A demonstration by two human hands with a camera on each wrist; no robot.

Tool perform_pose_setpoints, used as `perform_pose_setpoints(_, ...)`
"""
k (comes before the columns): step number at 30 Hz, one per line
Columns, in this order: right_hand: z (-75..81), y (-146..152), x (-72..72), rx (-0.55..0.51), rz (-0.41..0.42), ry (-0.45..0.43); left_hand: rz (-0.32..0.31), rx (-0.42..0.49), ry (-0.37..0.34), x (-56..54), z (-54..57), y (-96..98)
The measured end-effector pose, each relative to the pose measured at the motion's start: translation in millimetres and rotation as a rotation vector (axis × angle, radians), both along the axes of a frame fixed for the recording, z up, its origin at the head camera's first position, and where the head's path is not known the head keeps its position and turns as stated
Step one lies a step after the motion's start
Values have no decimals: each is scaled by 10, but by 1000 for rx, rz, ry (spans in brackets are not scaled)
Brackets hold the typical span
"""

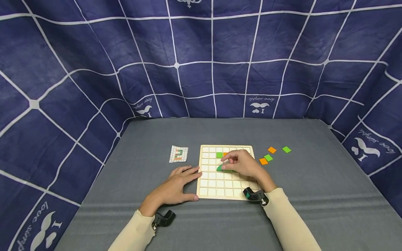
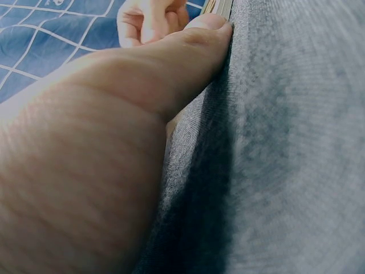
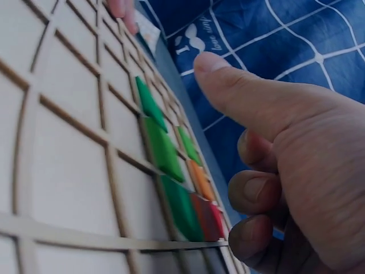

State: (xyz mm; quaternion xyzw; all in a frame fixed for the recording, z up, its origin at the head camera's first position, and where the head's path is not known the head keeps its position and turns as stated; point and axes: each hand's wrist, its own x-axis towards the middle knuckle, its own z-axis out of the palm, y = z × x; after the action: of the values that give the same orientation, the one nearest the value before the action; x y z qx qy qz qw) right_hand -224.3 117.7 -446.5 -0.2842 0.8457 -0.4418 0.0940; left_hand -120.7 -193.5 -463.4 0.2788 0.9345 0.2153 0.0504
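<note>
A wooden grid board (image 1: 211,191) lies on the table. My left hand (image 1: 176,186) rests flat with its fingers spread, fingertips on the board's left edge. Over the board hovers my right hand (image 1: 245,164), thumb and index fingertip apart with no piece between them. Just below that thumb lies a dark green tile (image 1: 219,168) in a cell. The right wrist view shows a row of tiles with this dark green tile (image 3: 151,105), a light green tile (image 3: 164,151) and another dark green tile (image 3: 182,208). Beyond them are an orange tile (image 3: 199,180) and a red tile (image 3: 217,220).
A small pattern card (image 1: 179,154) with a coloured figure lies left of the board. To the right, loose orange tiles (image 1: 263,161) and green tiles (image 1: 286,149) lie on the grey table (image 1: 150,139). A blue checked curtain (image 1: 194,80) surrounds the table's back and sides.
</note>
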Motion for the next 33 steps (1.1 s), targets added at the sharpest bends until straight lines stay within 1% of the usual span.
perform_pose_setpoints(3, 34, 45, 12, -57, -15, 34, 1, -7, -2, 6, 4, -6)
perform_pose_setpoints(6, 80, 120, 30, -87, -43, 57, 1, -6, -9, 16, 2, -5)
perform_pose_setpoints(9, 132, 216, 45, -81, -82, 98, -2, 2, -9, 14, 5, -2)
perform_pose_setpoints(13, 231, 355, 46, -90, -148, 180, -2, 8, 5, 2, 15, -2)
perform_pose_setpoints(17, 302, 516, 58, -124, -238, 249, -5, 3, 2, 6, 20, -11)
perform_pose_setpoints(19, 387, 577, 127, -139, -293, 280, -5, 0, -1, 5, 14, -17)
perform_pose_setpoints(21, 391, 669, 145, -154, -350, 303, -6, -6, 1, 2, 7, -22)
perform_pose_setpoints(24, 370, 820, 179, -175, -410, 314, -7, -6, 3, 1, 2, -26)
perform_pose_setpoints(26, 253, 959, 146, -185, -443, 317, -8, -5, 3, 5, 1, -23)
perform_pose_setpoints(31, 105, 1177, 155, -214, -506, 301, -8, 6, 0, 6, 8, -21)
perform_pose_setpoints(33, 57, 1230, 155, -210, -518, 287, -8, 8, -1, 2, 9, -16)
